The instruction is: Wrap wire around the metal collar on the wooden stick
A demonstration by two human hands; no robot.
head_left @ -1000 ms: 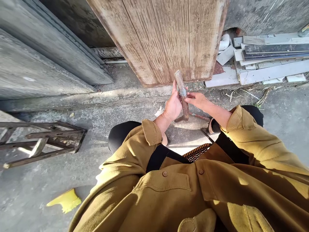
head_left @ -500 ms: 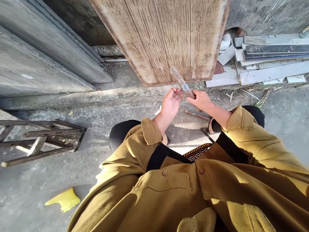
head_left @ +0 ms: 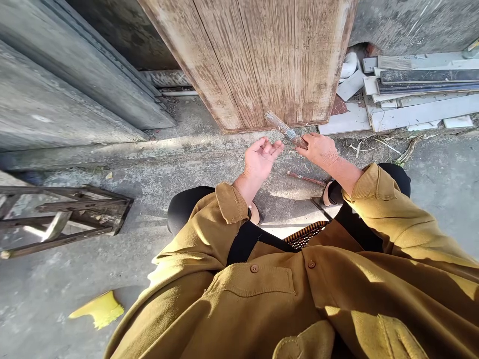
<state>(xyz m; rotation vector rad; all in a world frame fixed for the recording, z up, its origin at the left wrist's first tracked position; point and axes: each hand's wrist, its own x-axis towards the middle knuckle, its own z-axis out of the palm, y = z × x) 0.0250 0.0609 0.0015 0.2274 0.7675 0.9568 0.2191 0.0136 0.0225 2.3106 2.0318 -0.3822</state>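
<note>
My right hand [head_left: 320, 148] is wrapped round the lower end of a brownish stick with a clear plastic sleeve [head_left: 275, 121] over its upper part. Thin wire [head_left: 290, 133] is wound in several turns round the middle of it. The stick slants up and left, above the ground and in front of the wooden panel. To its left, my left hand [head_left: 261, 158] is apart from the stick with curled fingers drawn together; anything between them is too small to make out. Another thin brown stick [head_left: 307, 178] lies on the ground below my right hand.
A wooden panel [head_left: 269, 60] leans ahead. Stacked white boards [head_left: 426, 112] and dry stalks [head_left: 409, 152] lie at the right. At the left are a wooden frame [head_left: 82, 204] and a yellow piece [head_left: 99, 309]. Part of a woven seat [head_left: 307, 234] shows between my legs.
My left hand has moved away from the stick, to the left. My right hand has shifted slightly right with the stick, which now tilts flatter.
</note>
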